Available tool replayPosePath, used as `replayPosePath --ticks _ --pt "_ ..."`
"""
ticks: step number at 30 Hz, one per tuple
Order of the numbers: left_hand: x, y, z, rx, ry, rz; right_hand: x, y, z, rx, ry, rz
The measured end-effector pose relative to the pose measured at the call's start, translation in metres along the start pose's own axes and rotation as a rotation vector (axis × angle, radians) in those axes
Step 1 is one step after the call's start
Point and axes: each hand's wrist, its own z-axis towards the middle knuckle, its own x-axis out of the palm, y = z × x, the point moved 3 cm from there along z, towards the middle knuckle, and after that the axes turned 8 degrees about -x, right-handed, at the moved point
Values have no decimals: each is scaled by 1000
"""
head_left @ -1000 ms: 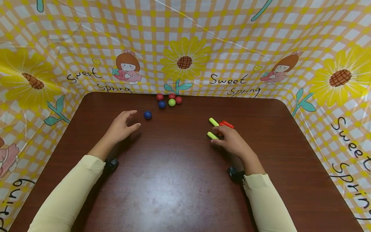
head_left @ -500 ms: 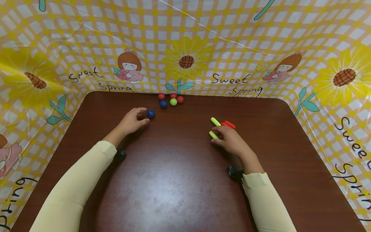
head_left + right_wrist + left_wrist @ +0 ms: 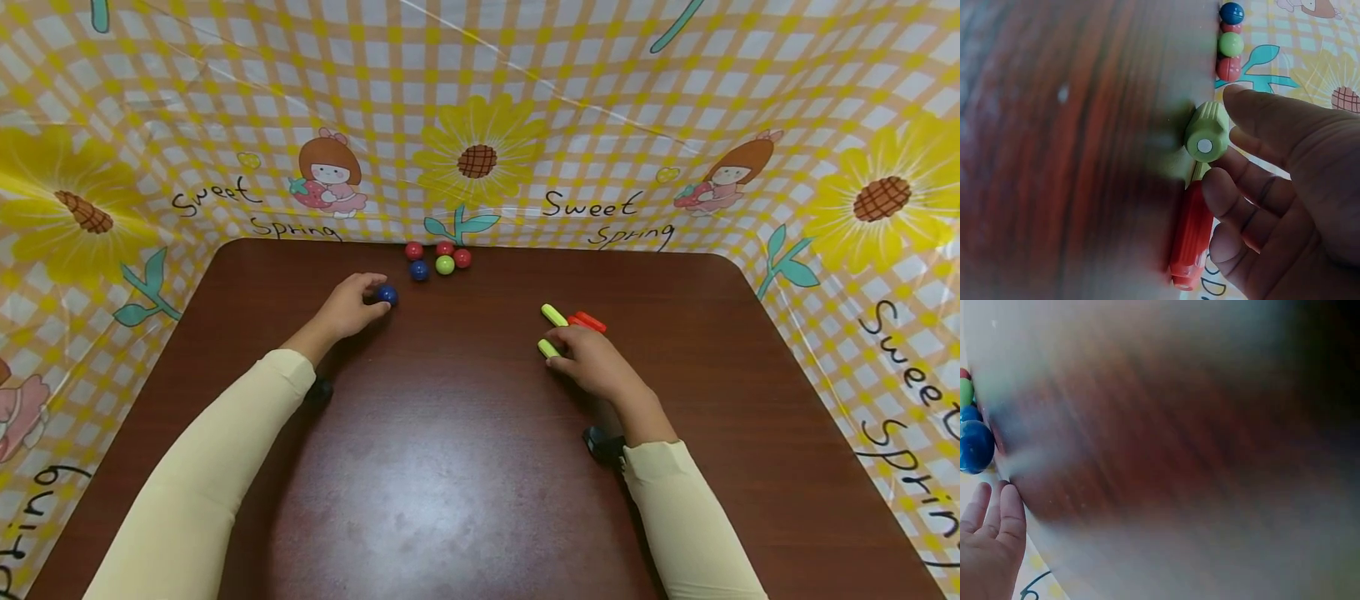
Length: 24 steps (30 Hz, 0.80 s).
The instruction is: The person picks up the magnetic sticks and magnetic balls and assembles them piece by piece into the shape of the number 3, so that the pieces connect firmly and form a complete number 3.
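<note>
In the head view my left hand [image 3: 351,307] has its thumb and index finger on either side of a glossy dark blue ball [image 3: 387,295], pinching it on the table. Three fingers of that hand [image 3: 994,534] show in the left wrist view, fairly straight; the thumb is out of frame. My right hand [image 3: 596,360] holds the near yellow-green highlighter [image 3: 1207,134] between thumb and fingers; most of its length is hidden in the head view. A second yellow-green highlighter [image 3: 554,316] and two red ones [image 3: 590,322] lie just beyond that hand.
At the back edge of the dark brown table [image 3: 420,467] sit another blue ball [image 3: 419,270], a green ball [image 3: 446,265] and several red balls [image 3: 414,251]. A yellow checked cloth [image 3: 480,75] with flowers stands as walls around the back and sides.
My left hand has moved right and away from me to the blue ball, which has shifted slightly right. My right hand has stayed at the highlighter, its fingers slightly closer together.
</note>
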Motion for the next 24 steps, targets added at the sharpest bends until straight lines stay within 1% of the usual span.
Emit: replayPosePath --ticks 5,12,19,22,24 --pt "0 1 3 -1 5 -11 1 -1 2 0 0 -1" --pt "1 3 8 11 8 -3 3 -3 4 4 22 3" --pt "0 3 6 -25 -5 11 3 -2 5 -23 10 8" --pt "0 2 5 -40 3 9 4 -2 5 -24 14 -3" --pt "0 2 3 -39 6 7 5 -2 5 -22 17 -10"
